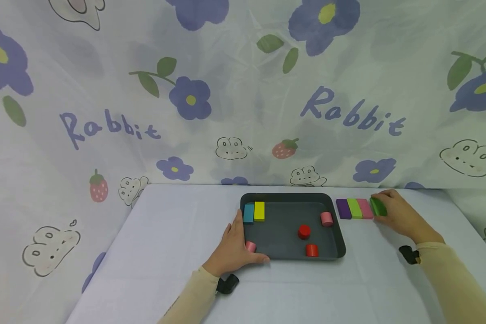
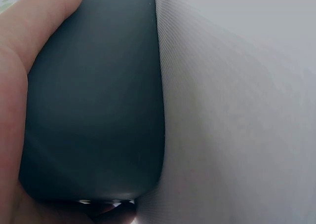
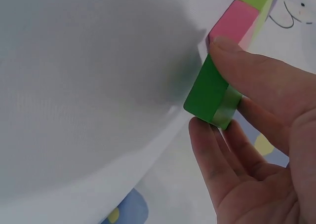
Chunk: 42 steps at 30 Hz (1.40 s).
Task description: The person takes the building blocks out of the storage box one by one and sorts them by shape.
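My left hand (image 1: 231, 252) holds the front left corner of a dark grey tray (image 1: 283, 259), its fingers along the left side and its thumb at the front edge. In the left wrist view, the hand lies against the tray's wall (image 2: 98, 100). My right hand (image 1: 401, 216) pinches a green block (image 3: 210, 91) between thumb and fingers, at the right end of a row of blocks. Beside it in the row stand a pink block (image 1: 364, 209), a light green block (image 1: 354, 209) and a purple block (image 1: 343, 209).
Inside the tray, a blue block (image 1: 249, 213) and a yellow block (image 1: 259, 211) stand at the back left. A pink cylinder (image 1: 326, 219), red cylinders (image 1: 304, 231) and another pink cylinder (image 1: 250, 246), partly covered by my left hand, lie there too. A patterned cloth (image 1: 235, 126) hangs behind the white table.
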{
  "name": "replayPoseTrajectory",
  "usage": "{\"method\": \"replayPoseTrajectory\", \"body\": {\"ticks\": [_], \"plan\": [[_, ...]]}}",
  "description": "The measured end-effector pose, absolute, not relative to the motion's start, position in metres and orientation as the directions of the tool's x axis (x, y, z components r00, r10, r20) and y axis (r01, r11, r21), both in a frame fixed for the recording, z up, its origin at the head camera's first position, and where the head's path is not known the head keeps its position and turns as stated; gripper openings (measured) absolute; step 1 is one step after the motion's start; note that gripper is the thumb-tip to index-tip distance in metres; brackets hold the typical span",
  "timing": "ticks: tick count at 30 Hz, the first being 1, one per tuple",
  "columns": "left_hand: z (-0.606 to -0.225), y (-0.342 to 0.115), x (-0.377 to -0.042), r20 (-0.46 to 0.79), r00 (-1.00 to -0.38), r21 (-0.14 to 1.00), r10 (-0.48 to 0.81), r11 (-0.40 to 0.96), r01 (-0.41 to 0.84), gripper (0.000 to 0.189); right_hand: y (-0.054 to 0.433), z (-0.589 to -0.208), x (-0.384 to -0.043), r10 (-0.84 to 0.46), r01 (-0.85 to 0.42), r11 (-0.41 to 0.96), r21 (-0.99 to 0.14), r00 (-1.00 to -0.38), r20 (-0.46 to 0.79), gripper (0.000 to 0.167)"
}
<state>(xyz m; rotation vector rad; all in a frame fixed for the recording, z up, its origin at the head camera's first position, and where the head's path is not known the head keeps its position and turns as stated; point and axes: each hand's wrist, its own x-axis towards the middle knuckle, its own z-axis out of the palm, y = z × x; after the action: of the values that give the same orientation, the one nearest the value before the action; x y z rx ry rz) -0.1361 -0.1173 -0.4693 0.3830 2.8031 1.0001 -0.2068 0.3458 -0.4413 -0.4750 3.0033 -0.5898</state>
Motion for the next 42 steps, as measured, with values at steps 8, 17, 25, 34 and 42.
{"method": "replayPoseTrajectory", "body": {"ticks": [8, 17, 25, 34, 42], "plan": [[-0.4690, -0.1176, -0.1345, -0.055, -0.956, 0.642, 0.288, 0.743, 0.187, 0.146, 0.3459, -0.4426, -0.2089, -0.296, -0.258, 0.889, -0.379, -0.954, -0.044, 0.067], [-0.4693, -0.1172, -0.1345, -0.055, -0.956, 0.634, 0.289, 0.749, 0.190, 0.146, 0.3439, -0.4427, -0.2109, -0.301, -0.252, 0.898, -0.360, -0.950, -0.085, 0.068], [-0.4695, -0.1186, -0.1336, -0.047, -0.955, 0.640, 0.292, 0.743, 0.196, 0.146, 0.3428, -0.4436, -0.2110, -0.298, -0.243, 0.904, -0.352, -0.948, -0.111, 0.069], [-0.4697, -0.1190, -0.1335, -0.059, -0.956, 0.636, 0.287, 0.749, 0.186, 0.146, 0.3429, -0.4448, -0.2109, -0.314, -0.265, 0.902, -0.342, -0.944, -0.096, 0.066], [-0.4682, -0.1202, -0.1328, -0.048, -0.956, 0.635, 0.290, 0.748, 0.194, 0.146, 0.3417, -0.4469, -0.2094, -0.323, -0.274, 0.895, -0.352, -0.943, -0.087, 0.067]]}}
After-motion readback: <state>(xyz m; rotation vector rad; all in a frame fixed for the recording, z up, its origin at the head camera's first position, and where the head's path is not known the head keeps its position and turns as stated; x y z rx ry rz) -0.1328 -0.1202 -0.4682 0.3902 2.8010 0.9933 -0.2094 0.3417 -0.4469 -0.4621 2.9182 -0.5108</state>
